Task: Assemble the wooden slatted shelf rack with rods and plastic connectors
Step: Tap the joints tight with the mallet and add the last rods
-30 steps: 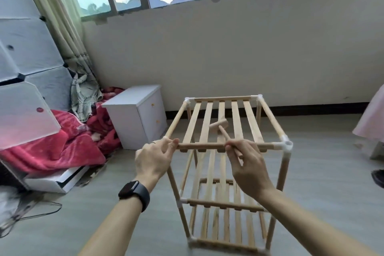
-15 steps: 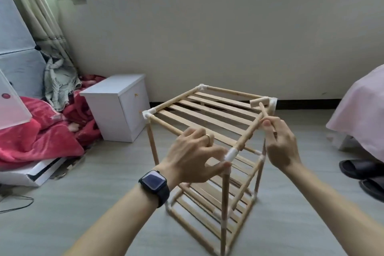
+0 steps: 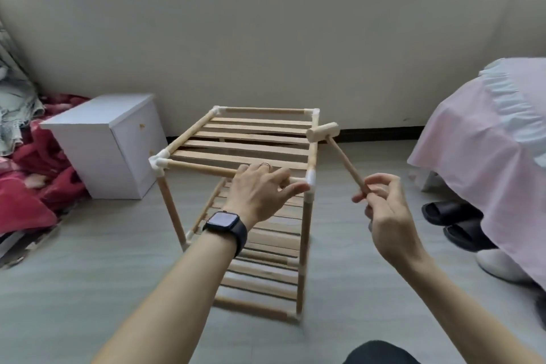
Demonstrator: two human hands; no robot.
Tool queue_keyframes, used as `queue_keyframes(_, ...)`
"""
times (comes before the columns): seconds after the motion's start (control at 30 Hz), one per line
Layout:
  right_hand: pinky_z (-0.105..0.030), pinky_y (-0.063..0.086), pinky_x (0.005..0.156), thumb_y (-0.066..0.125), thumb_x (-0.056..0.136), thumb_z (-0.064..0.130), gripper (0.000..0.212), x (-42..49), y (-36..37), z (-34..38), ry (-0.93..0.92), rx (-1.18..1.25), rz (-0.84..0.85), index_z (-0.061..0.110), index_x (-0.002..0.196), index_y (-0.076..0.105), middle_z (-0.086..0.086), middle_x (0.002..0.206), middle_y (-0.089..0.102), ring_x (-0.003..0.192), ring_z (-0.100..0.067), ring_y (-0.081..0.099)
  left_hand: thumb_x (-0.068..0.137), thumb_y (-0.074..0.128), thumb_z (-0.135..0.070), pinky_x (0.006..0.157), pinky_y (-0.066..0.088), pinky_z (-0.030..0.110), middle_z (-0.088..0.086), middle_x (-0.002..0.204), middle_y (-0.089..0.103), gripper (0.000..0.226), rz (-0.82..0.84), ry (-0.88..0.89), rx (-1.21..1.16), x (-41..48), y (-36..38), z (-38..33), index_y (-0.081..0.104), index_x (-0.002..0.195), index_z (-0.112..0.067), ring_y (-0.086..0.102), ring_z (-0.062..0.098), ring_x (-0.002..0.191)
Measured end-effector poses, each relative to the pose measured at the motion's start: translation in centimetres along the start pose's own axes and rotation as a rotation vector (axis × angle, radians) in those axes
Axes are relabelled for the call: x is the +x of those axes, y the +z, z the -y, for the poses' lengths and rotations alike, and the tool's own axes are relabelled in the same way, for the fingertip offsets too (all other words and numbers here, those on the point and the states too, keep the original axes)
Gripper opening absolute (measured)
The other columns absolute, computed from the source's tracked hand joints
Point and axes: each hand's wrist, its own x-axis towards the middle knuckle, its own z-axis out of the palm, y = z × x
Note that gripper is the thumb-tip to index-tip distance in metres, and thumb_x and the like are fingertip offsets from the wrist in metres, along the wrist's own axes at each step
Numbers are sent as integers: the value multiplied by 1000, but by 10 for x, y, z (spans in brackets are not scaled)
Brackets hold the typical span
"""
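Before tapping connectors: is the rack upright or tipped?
Upright: rack posts vertical, top slats level; left hand holds its front rod, right hand the mallet.

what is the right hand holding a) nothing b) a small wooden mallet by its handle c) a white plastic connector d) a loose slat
b: the right hand pinches the handle end of the small wooden mallet, whose head is up by the far right corner of the wooden shelf rack.

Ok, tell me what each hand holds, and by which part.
Right hand pinches the wooden mallet by the bottom end of its handle. Left hand grips the rack by its near top rod, beside the corner connector.
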Motion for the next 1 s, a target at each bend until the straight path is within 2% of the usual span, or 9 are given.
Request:
queue_keyframes(0.1, -33, 41, 63, 29, 100, 55, 31, 5, -30, 6, 60, -447, 49, 40, 103, 56, 6, 74, 61, 70, -10, 57, 91, 2, -73, 92, 38, 44, -1, 106, 59, 64, 38, 17, 22, 10, 6, -11, 48, 114, -35, 51, 22, 101)
queue_keyframes(0.23, -34, 36, 54, 42, 106, 39, 21, 10, -58, 21, -14, -608, 120, 32, 102, 61, 14, 61, 60, 54, -8, 52, 94, 0, -66, 94, 34, 45, 1, 116, 57, 60, 73, 50, -49, 14, 5, -9, 43, 123, -37, 48, 25, 106)
queue_keyframes(0.33, -36, 40, 56, 49, 104, 32, 9, 7, -61, 33, -77, -672, 158, 33, 100, 56, 9, 63, 60, 58, -7, 54, 90, -4, -66, 97, 31, 46, 1, 119, 55, 63, 93, 60, -56, 12, 5, -8, 41, 124, -38, 48, 27, 111)
queue_keyframes(0.43, -28, 41, 56, 50, 103, 35, 12, 3, -59, 43, -191, -807, 123, 34, 101, 62, 13, 63, 62, 64, -7, 58, 97, 7, -63, 98, 29, 46, 0, 120, 57, 53, 50, 62, -68, 10, 9, -10, 43, 123, -35, 48, 27, 109)
queue_keyframes(0.53, -35, 43, 60, 48, 104, 39, 24, -1, -55, 48, -270, -899, 139, 30, 107, 70, 15, 65, 58, 66, -13, 57, 103, 18, -58, 100, 26, 44, 0, 122, 58, 43, 41, 63, -93, 9, 11, -8, 46, 123, -32, 48, 27, 110)
queue_keyframes(0.6, -35, 40, 59, 47, 104, 38, 26, 0, -53, 52, -267, -919, 188, 29, 108, 71, 14, 61, 54, 64, -18, 55, 104, 19, -57, 100, 26, 44, 1, 122, 57, 42, 48, 62, -80, 8, 10, -7, 47, 121, -30, 47, 26, 110)
queue_keyframes(0.8, -21, 31, 51, 47, 105, 36, 28, 12, -52, 65, -156, -922, 236, 26, 102, 73, 10, 54, 53, 57, -7, 51, 105, 17, -55, 103, 30, 43, 2, 123, 54, 43, 58, 36, 31, 7, 7, -12, 44, 122, -26, 47, 26, 114)
queue_keyframes(0.93, -16, 36, 49, 46, 107, 35, 21, 16, -52, 70, -303, -611, -71, 28, 100, 65, 21, 58, 57, 56, -4, 55, 105, 16, -55, 101, 31, 43, 2, 122, 54, 43, 50, 36, 40, 7, 8, -12, 43, 122, -26, 48, 25, 112)
queue_keyframes(1.0, -16, 37, 50, 45, 108, 33, 20, 16, -51, 65, -341, -624, -74, 26, 99, 61, 13, 56, 56, 53, -6, 53, 104, 15, -56, 100, 32, 43, 1, 121, 54, 44, 46, 33, 44, 9, 10, -11, 43, 121, -27, 48, 25, 110)
